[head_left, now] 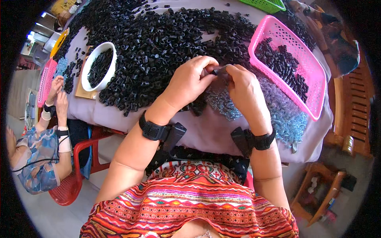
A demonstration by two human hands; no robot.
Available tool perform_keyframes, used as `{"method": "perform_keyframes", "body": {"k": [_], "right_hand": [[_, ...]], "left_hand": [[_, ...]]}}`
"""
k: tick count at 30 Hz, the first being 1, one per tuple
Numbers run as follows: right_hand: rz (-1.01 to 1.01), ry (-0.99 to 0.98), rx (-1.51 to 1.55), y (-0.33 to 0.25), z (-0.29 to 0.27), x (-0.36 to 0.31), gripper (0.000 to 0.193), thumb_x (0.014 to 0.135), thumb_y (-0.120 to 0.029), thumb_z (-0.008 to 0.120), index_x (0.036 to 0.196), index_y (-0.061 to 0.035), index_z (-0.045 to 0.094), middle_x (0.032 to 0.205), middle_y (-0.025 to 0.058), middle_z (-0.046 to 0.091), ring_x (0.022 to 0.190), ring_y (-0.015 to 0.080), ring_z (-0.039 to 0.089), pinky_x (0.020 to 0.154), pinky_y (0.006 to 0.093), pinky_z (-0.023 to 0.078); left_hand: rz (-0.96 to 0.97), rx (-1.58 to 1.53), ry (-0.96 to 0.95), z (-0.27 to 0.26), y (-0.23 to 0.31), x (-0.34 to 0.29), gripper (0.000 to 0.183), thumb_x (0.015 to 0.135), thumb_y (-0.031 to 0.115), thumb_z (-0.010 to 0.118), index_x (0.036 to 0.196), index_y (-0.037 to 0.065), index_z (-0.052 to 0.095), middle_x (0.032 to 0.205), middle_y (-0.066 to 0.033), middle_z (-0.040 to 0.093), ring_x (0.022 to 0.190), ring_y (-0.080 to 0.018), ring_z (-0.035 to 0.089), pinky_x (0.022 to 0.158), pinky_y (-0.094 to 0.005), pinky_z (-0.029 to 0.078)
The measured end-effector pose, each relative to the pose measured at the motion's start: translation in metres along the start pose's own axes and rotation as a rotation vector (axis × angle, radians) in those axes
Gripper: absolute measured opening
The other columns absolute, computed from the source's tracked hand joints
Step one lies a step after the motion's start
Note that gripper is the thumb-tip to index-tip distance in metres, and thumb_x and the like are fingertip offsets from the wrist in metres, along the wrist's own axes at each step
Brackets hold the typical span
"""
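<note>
Left hand [193, 79] and right hand [243, 85] pinched together on one small black piece [218, 71], mid-table. Behind: one heap of black pieces [166, 35]. Right: one pink basket [317, 71]. Left: one white bowl [112, 65]. Near: one pile of metal springs [281, 111].

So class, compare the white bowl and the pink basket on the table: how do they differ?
The white bowl is round with solid walls; the pink basket is rectangular with mesh walls. The bowl sits at the person's left among the loose black pieces; the basket sits at the right, larger, partly over the table edge. Both hold small black pieces.
</note>
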State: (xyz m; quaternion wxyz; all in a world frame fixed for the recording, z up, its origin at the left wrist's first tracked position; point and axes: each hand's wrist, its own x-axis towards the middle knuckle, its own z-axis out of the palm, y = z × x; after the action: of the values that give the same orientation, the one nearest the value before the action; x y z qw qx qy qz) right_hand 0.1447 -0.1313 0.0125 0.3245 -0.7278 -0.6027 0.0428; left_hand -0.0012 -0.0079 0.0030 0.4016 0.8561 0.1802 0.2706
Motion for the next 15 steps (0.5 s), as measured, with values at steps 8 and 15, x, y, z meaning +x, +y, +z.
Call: {"method": "perform_keyframes", "body": {"k": [8, 15], "right_hand": [[0.025, 0.013, 0.059, 0.0025, -0.0018, -0.0006, 0.023, 0.076, 0.007, 0.059, 0.098, 0.0026, 0.061, 0.092, 0.0237, 0.063, 0.09, 0.045, 0.062, 0.077, 0.0472, 0.051], [0.031, -0.005, 0.007, 0.0014, -0.001, -0.0005, 0.025, 0.075, 0.005, 0.06, 0.1, 0.0018, 0.06, 0.09, 0.0218, 0.061, 0.088, 0.0429, 0.062, 0.076, 0.0459, 0.051]], "left_hand": [[0.029, 0.002, 0.045, 0.0004, -0.0009, 0.0008, 0.019, 0.083, 0.004, 0.075, 0.101, 0.002, 0.068, 0.09, -0.0041, 0.061, 0.072, -0.0129, 0.057, 0.068, -0.0268, 0.05], [-0.013, -0.008, 0.042, -0.001, 0.0004, 0.0001, 0.013, 0.087, 0.005, 0.072, 0.098, 0.003, 0.066, 0.085, -0.0017, 0.061, 0.07, -0.0088, 0.055, 0.065, -0.0238, 0.048]]}}
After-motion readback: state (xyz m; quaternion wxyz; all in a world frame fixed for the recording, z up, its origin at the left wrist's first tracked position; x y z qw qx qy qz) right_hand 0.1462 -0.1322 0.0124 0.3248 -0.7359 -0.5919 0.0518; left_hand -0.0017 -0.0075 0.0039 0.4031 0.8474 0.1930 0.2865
